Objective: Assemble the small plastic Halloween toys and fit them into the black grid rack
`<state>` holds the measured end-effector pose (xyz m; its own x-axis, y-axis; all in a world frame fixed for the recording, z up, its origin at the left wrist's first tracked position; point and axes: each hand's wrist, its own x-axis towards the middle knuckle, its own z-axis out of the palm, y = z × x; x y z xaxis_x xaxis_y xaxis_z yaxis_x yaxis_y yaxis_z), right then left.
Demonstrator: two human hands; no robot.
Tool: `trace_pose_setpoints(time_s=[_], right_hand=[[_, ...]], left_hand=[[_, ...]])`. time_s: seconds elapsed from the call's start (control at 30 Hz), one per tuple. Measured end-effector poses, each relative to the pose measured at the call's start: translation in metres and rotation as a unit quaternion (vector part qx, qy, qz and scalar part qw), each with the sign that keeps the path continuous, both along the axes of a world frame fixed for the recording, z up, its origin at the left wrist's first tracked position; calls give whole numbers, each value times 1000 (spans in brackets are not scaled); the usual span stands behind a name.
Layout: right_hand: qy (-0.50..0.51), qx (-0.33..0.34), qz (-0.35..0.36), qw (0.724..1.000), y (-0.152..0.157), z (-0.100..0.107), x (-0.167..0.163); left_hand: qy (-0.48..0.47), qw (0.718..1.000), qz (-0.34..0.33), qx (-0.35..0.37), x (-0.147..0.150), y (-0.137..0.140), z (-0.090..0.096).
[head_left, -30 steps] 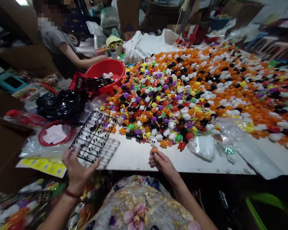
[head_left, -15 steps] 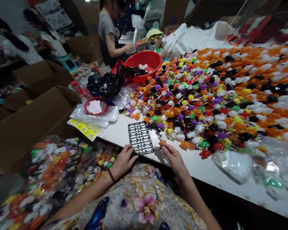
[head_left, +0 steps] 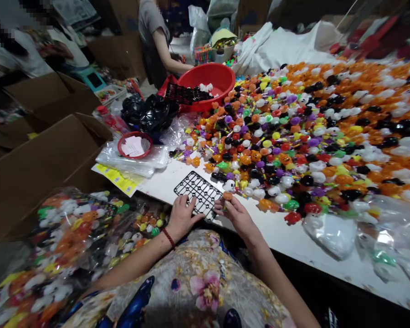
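Observation:
On the table's near edge lies a black plastic grid point(head_left: 201, 190) with rows of small rings, turned at a slant. My left hand point(head_left: 182, 217) grips its near left edge, fingers over the bars and thumb along the front. My right hand point(head_left: 239, 217) pinches a small orange pumpkin-like piece point(head_left: 228, 196) between thumb and fingers, and its other fingers reach to the grid's right corner. A white skull head point(head_left: 229, 186) shows directly above the orange piece; whether the two are joined I cannot tell.
A heap of small colourful toys point(head_left: 280, 141) covers the table behind and right. A red basin point(head_left: 222, 75) stands at the back, near a co-worker's arm point(head_left: 164, 50). Left are a small red basket point(head_left: 119, 148), a carton point(head_left: 37, 168) and bagged toys point(head_left: 78, 228).
The black grid has turned counterclockwise, its far end swinging left. My left hand has shifted onto it, and my right hand's fingers have come to its right corner with the orange piece still pinched.

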<state>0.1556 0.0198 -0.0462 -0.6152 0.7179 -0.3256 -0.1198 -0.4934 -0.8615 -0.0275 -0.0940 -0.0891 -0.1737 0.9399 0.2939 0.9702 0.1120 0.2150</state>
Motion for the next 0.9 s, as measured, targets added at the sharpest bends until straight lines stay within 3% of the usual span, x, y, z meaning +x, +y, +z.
trace_pose_setpoints(time_s=[0.13,0.23,0.43,0.6,0.73,0.9], right_hand=[[-17,44,-10,999,1,-4,-14],[-46,73,-7,996,4,-5,-23],[-109,213,12,971,18,-7,-39],[-140,254,41,956,30,-20,-75],[-184,290,16,939,41,-28,-108],[-201,309,12,930,52,-28,-130]], left_hand=[[1,1000,7,-17,33,-4,4],[-39,999,-21,-16,36,-5,11],[-139,989,-52,24,-16,1,22],[-198,972,-89,-85,-68,28,18],[-226,961,-74,-141,-73,43,15],[-215,967,-48,-128,-62,44,14]])
